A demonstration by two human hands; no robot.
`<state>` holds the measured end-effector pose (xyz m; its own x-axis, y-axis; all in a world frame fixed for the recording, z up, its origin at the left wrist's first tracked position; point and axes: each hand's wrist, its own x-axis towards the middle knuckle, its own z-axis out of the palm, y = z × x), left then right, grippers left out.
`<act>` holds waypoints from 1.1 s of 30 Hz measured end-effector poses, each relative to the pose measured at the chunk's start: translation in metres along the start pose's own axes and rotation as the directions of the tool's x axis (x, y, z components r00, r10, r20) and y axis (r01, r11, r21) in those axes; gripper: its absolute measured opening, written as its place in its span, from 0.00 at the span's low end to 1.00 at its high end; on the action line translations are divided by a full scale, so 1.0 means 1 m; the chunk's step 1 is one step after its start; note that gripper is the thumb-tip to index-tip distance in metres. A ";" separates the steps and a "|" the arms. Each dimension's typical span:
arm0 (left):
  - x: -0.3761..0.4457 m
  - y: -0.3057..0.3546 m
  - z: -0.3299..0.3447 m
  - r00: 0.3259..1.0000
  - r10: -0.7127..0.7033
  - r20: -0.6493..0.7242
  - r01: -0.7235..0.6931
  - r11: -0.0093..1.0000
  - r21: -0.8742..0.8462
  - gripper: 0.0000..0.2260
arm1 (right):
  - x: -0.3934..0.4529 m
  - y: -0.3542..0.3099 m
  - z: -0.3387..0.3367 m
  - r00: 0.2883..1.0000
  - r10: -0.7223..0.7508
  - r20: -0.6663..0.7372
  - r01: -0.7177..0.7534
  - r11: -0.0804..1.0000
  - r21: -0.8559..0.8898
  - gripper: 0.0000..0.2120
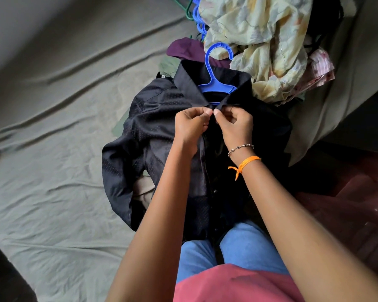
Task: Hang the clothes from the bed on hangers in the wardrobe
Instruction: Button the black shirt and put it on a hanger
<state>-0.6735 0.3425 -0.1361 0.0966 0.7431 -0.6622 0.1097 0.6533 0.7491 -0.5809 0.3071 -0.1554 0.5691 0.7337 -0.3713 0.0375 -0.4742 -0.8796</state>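
Right under both hands, spread flat on the bed (52, 149): black shirt (153, 131), already threaded onto a blue hanger (216, 70). Hook of that hanger poking out past the collar, just beyond the fingertips, pointing away from the body.

Left hand (191, 123) curled up, pinching the shirt's left front edge right below the collar. Right hand (234, 123) doing the same on the other edge, thumb and fingers squeezed on the fabric. Thumbs nearly touching each other, so both edges pulled together at the top of the placket. Looks like the top button spot, but can't actually see the button itself, too dark and hidden behind the fingers.

Rest of the shirt trailing back from the hands toward the body, lower part draped down over the bed's edge against blue jeans (238, 245). One sleeve bunched out to the left of the left hand.

Beyond the hands and a bit right: messy pile with a pale yellow floral cloth (260, 35) on top, touching the collar's far right corner. Maroon garment (183, 49) peeking out just past the collar on the left side. More blue hangers (198, 20) stacked further out behind that.

Beaded bracelet (240, 147) and orange thread (247, 162) on the right wrist.
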 end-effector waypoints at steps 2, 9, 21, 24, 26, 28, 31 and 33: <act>-0.002 0.002 0.000 0.995 -0.098 0.025 0.099 0.992 -0.073 0.10 | 0.000 0.000 -0.004 0.999 -0.030 0.042 0.032 0.998 -0.045 0.06; 0.000 0.008 -0.002 0.988 -0.149 0.028 0.150 0.988 -0.027 0.10 | -0.004 0.003 -0.015 0.995 0.004 0.103 -0.010 0.998 0.059 0.04; -0.002 0.013 -0.017 0.989 -0.007 0.145 -0.044 0.936 0.350 0.10 | -0.008 0.005 -0.017 0.989 0.110 0.102 -0.115 0.992 0.049 0.09; -0.006 0.013 -0.015 0.988 -0.038 0.150 -0.016 0.939 0.344 0.08 | -0.003 0.007 -0.018 0.990 0.058 0.128 -0.056 0.998 -0.026 0.07; -0.007 0.009 -0.012 0.994 -0.019 0.104 -0.018 0.937 0.348 0.08 | -0.002 0.006 -0.019 0.987 0.019 0.162 -0.007 0.997 -0.078 0.05; -0.005 0.002 -0.010 0.999 0.042 0.028 -0.049 0.934 0.353 0.09 | -0.003 0.007 -0.020 0.983 -0.021 0.181 0.047 0.989 -0.140 0.04; -0.005 -0.005 -0.004 0.990 0.132 -0.041 -0.110 0.935 0.336 0.10 | -0.004 0.008 -0.021 0.977 -0.057 0.204 0.090 0.983 -0.159 0.04; -0.008 -0.007 0.000 0.981 0.190 -0.046 -0.160 0.916 0.369 0.10 | -0.003 0.006 -0.023 0.970 -0.047 0.237 0.083 0.986 -0.142 0.02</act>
<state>-0.6750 0.3321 -0.1361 0.0698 0.8595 -0.5064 0.4501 0.4259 0.7849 -0.5634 0.2915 -0.1526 0.3557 0.8498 -0.3890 0.2007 -0.4759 -0.8563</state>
